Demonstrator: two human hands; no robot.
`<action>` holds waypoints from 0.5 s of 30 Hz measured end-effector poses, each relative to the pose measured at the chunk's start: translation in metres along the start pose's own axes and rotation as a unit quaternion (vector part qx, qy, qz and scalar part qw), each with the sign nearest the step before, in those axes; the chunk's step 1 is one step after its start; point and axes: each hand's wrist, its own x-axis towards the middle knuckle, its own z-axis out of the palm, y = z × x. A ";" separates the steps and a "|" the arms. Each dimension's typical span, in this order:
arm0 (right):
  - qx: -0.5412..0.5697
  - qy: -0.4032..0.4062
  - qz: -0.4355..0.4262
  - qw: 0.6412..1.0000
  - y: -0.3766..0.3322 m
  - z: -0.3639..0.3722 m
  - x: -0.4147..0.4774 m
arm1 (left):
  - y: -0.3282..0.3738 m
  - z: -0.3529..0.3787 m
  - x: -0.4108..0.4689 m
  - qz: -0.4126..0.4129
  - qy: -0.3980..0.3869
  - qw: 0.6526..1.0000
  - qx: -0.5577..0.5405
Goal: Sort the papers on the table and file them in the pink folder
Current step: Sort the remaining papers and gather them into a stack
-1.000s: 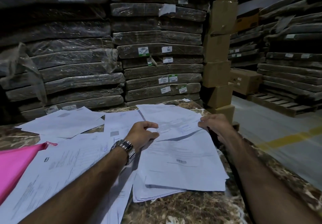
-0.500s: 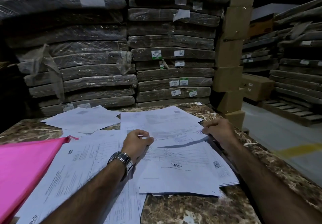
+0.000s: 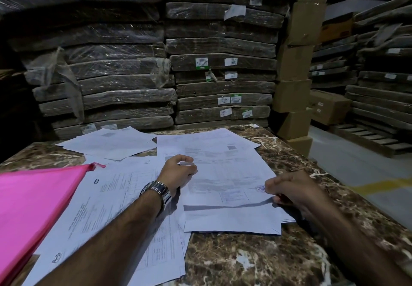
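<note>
A printed sheet (image 3: 223, 174), held 1 second ago up toward the far edge of the table (image 3: 245, 261), has been drawn nearer and lowered onto the pile (image 3: 231, 221) by the right edge. Sorting appears underway, with nothing yet filed. The left hand (image 3: 178, 172), a wristwatch (image 3: 157, 191) on its wrist, is curled, the sheet's left edge pinched. The right hand (image 3: 289, 187) is curled, the sheet's near right corner gripped. The pink folder (image 3: 33, 201) lies at the near left corner. More papers (image 3: 109, 143) are spread toward the far left corner.
</note>
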 end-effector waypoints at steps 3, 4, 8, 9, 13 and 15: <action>0.011 0.005 -0.002 1.000 0.007 0.000 -0.021 | 0.002 -0.001 -0.003 0.004 -0.010 1.000 0.023; 0.011 0.007 -0.005 1.000 0.009 0.000 -0.029 | 0.003 -0.001 -0.004 0.003 -0.014 0.999 0.028; -0.064 -0.007 -0.037 0.997 0.017 0.001 -0.056 | 0.008 0.001 -0.009 -0.003 -0.040 0.998 0.047; -0.100 -0.026 -0.047 0.994 0.018 0.001 -0.059 | 0.009 0.001 -0.010 0.000 -0.049 0.997 0.059; -0.234 -0.009 -0.101 0.967 0.010 -0.004 -0.059 | 0.021 -0.001 -0.015 0.019 -0.073 0.993 0.092; -0.229 0.030 -0.115 0.966 0.004 -0.004 -0.056 | 0.031 -0.002 -0.018 0.040 -0.087 0.992 0.082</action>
